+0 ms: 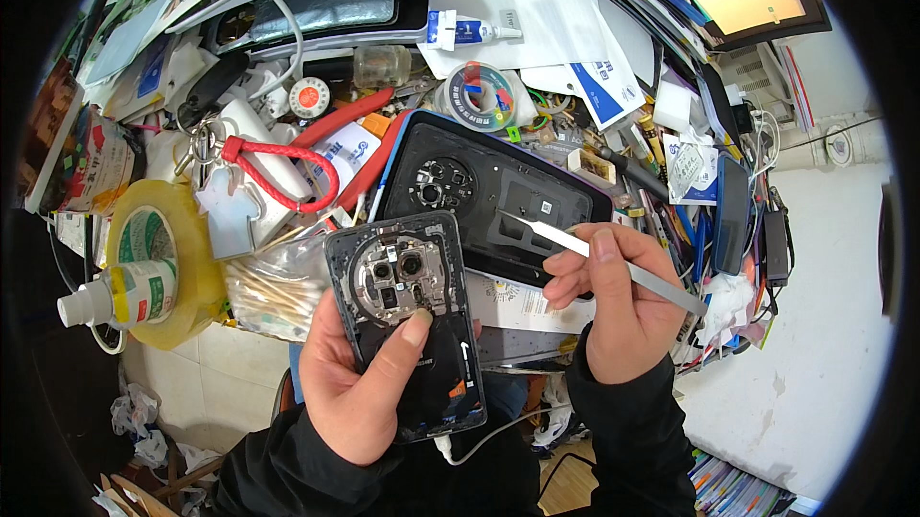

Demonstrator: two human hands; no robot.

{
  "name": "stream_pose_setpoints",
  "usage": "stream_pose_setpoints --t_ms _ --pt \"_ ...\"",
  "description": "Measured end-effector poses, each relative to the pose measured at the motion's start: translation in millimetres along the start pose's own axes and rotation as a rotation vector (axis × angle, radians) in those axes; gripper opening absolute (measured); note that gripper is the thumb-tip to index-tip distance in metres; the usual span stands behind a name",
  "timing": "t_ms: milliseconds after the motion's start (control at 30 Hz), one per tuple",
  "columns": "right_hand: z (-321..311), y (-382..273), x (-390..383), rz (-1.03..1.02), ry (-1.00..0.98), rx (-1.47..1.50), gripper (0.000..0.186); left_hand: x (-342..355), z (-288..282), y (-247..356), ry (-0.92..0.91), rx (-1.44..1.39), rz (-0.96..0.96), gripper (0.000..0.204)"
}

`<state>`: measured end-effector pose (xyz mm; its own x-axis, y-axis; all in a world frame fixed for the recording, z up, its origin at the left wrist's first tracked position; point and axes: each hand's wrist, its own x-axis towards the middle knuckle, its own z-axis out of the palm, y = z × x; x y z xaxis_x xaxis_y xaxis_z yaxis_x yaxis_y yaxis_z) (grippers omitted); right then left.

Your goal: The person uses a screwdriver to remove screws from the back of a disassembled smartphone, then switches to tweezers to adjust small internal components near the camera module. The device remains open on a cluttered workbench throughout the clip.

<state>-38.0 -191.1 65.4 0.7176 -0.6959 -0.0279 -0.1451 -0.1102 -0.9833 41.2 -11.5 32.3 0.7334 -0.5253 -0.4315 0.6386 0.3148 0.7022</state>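
Note:
An opened phone [436, 378] with its back off lies in my left hand [355, 378], the thumb across its middle. Its round camera part [393, 273] and black battery show, and a white cable [443, 447] is plugged into its lower end. Metal tweezers [613, 271] are gripped in my right hand [623, 301], their tips pointing left, apart from the phone. Behind both hands rests a blue-edged phone back cover [494, 186], inner side up, with a round camera ring [443, 182].
Clutter crowds the bench. At left are a roll of clear tape [196, 220], a white-capped bottle [120, 294] and a bag of cotton swabs [273, 292]. Red-handled pliers [345, 119], a wire spool [479, 95] and a small glue tube [470, 31] lie farther back.

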Motion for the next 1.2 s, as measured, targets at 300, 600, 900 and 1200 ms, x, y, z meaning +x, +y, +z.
stream_pose_setpoints --t_ms 300,600,900,1200 --pt "-6.8 -4.9 -8.9 -0.034 -0.068 0.115 0.023 0.0 -0.2 1.3 0.003 -0.005 -0.017 0.041" --pt "-11.4 4.7 -39.1 -0.18 -0.316 0.075 0.018 0.2 -0.8 0.0 0.035 0.01 0.026 0.043" --pt "-9.6 20.5 -35.0 -0.387 -0.506 -0.052 0.023 0.8 0.1 4.8 0.031 -0.124 -0.069 0.035" --pt "-10.5 20.3 -33.3 -0.385 -0.519 -0.081 0.023 1.1 0.6 5.0 0.029 -0.097 -0.062 0.036"
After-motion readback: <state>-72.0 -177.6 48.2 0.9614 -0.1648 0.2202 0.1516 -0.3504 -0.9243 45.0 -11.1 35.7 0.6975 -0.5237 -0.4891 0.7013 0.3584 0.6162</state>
